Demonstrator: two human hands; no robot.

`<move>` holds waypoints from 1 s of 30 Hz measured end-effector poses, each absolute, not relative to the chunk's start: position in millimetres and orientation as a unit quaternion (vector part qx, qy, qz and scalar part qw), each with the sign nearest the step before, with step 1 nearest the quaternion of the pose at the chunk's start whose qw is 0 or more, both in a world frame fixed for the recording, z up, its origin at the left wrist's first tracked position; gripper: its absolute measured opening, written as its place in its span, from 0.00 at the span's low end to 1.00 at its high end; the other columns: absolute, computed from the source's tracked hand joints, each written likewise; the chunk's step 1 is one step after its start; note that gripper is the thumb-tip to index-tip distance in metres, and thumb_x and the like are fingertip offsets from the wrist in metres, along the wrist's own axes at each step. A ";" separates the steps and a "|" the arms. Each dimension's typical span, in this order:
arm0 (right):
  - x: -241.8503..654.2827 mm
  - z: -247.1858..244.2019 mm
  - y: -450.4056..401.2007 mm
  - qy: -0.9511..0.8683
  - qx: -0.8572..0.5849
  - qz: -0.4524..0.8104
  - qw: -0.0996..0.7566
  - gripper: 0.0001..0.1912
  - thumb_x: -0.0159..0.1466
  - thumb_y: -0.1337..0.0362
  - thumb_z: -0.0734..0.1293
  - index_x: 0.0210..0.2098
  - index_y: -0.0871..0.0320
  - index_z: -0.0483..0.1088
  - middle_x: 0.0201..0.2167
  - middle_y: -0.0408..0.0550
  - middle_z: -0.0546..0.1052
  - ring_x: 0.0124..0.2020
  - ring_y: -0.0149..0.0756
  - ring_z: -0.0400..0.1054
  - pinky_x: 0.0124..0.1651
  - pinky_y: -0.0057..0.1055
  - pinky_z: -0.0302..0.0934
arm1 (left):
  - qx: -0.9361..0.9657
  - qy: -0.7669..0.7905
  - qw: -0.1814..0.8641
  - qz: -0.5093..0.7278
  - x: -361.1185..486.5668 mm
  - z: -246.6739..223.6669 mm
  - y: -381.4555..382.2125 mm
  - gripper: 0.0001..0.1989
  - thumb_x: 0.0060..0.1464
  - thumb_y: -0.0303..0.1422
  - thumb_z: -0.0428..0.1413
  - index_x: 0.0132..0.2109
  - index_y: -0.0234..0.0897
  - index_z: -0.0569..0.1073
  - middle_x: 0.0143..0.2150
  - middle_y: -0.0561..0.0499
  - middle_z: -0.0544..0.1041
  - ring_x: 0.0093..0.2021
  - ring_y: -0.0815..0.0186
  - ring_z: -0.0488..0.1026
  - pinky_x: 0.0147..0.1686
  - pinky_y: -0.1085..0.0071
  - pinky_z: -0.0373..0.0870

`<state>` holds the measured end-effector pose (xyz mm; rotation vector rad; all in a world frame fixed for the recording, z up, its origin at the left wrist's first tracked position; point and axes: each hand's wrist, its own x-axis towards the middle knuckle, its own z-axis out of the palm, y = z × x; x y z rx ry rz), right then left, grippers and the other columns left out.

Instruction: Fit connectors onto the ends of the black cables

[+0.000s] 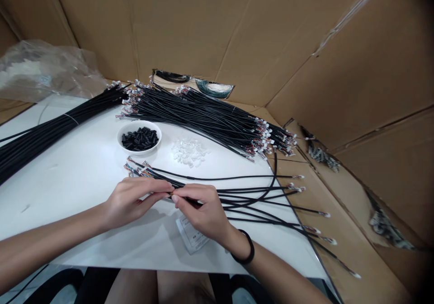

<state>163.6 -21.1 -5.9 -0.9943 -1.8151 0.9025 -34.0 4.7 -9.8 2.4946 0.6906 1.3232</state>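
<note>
Since I watch only through the head camera from far away, please tell me: how do the hands stand over the white surface (pixel 68 195)?

Both are closed. The left grip (pixel 133 202) and the right grip (pixel 200 211) pinch a thin black cable (pixel 185 198), fingertips very close together. Which part of the cable, I cannot tell, because the fingers hide it.

And what lies around them?

Loose black cables (pixel 251 202) with small connectors spread to the right, some ends passing over the edge onto the cardboard lining (pixel 373 268). Behind them lies a large bundle of black cables (pixel 203 114). A white bowl (pixel 122 137) of short black sleeves (pixel 139 139) and a heap of clear plastic pieces (pixel 188 152) stand near. A paper label (pixel 191 234) lies under the right grip.

How to hold this well?

I think this short pinch is good: little cable stays between the fingertips, so it twists less. The loose ends are better lying flat, not crossing.
</note>
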 end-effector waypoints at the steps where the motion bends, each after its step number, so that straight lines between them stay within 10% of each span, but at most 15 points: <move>1: 163.7 -5.9 -20.5 -0.721 -0.400 0.373 0.425 0.10 0.61 0.69 0.66 0.30 0.63 0.80 0.21 0.49 0.76 0.22 0.31 0.65 0.27 0.27 0.57 | 0.853 0.234 0.116 0.452 -34.1 -9.5 4.5 0.07 0.59 0.25 0.58 0.45 0.33 0.73 0.35 0.48 0.83 0.34 0.67 0.81 0.37 0.77 0.78; 14: 165.5 -5.8 -12.8 -0.623 -0.401 0.532 0.409 0.09 0.57 0.66 0.70 0.23 0.63 0.78 0.19 0.45 0.72 0.21 0.28 0.62 0.23 0.25 0.55 | 0.867 0.202 0.120 0.439 -35.4 -10.8 5.8 0.09 0.58 0.22 0.57 0.46 0.32 0.73 0.36 0.46 0.82 0.34 0.66 0.80 0.37 0.76 0.78; 30: 162.7 -4.2 -16.1 -0.689 -0.440 0.415 0.400 0.09 0.58 0.68 0.67 0.27 0.66 0.78 0.20 0.46 0.71 0.21 0.27 0.59 0.23 0.26 0.52 | 0.884 0.193 0.141 0.401 -34.8 -12.6 7.7 0.13 0.59 0.21 0.55 0.50 0.34 0.71 0.39 0.47 0.82 0.36 0.67 0.79 0.38 0.75 0.76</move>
